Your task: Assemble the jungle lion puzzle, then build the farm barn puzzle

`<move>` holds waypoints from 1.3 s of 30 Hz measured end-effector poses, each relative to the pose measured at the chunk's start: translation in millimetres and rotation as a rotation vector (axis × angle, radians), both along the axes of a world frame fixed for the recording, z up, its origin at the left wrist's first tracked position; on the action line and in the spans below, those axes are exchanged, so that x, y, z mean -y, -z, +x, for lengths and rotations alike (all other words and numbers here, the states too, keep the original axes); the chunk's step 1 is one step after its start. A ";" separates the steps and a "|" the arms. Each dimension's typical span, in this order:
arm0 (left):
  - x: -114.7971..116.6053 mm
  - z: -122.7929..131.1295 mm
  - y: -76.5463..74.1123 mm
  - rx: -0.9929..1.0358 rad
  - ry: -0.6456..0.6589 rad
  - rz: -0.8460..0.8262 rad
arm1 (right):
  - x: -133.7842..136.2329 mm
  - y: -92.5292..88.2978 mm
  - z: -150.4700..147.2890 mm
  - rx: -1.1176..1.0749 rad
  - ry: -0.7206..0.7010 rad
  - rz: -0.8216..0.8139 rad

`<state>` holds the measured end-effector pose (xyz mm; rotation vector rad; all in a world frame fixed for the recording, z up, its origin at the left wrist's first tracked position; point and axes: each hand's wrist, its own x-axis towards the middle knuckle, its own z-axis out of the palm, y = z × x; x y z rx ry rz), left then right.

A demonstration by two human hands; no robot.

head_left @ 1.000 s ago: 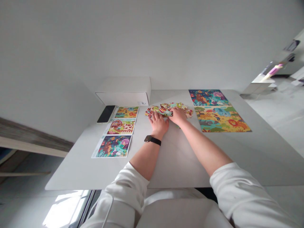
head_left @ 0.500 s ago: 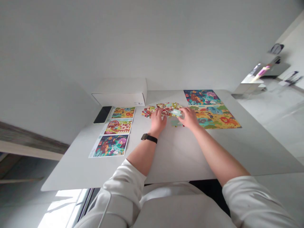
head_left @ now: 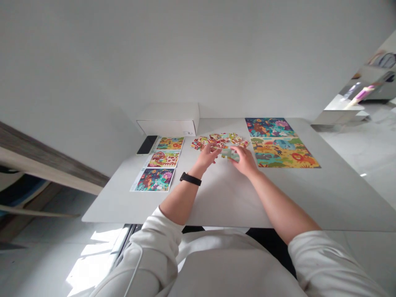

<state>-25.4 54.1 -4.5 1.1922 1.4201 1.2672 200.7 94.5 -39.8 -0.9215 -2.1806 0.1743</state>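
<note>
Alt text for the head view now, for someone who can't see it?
A person's bare right hand touches pale green puzzle pieces at a white table, the bare left hand close beside, before a heap of multicoloured puzzle pieces. Left: three colourful printed pictures, a black flat phone, a white box. Right: two larger animal pictures.

white box by grey wall | dark-screened phone near box | bright patch on floor, lower left

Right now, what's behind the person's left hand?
Just beyond the left hand, a heap of colourful jigsaw pieces lies on the pale table. Any pieces the hand itself covers can't be seen.
</note>
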 end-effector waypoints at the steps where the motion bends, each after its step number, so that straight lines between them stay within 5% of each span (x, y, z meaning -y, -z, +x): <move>1: 2.0 2.1 2.9 0.018 0.005 -0.019 | 1.2 -0.2 -1.4 0.010 -0.004 0.001; 7: 5.1 5.7 25.4 0.126 0.003 -0.004 | 5.5 -1.8 -4.4 0.035 -0.023 0.015; 18: 0.2 -0.5 38.4 0.137 0.043 0.143 | 1.2 1.7 -0.5 -0.025 -0.105 0.012; 28: 0.2 -0.2 40.4 -0.109 0.023 0.188 | 0.4 -4.4 3.1 -0.003 -0.056 -0.050; 39: 13.6 1.8 31.8 -0.582 0.181 0.572 | 0.5 -3.3 4.1 -0.063 -0.072 -0.053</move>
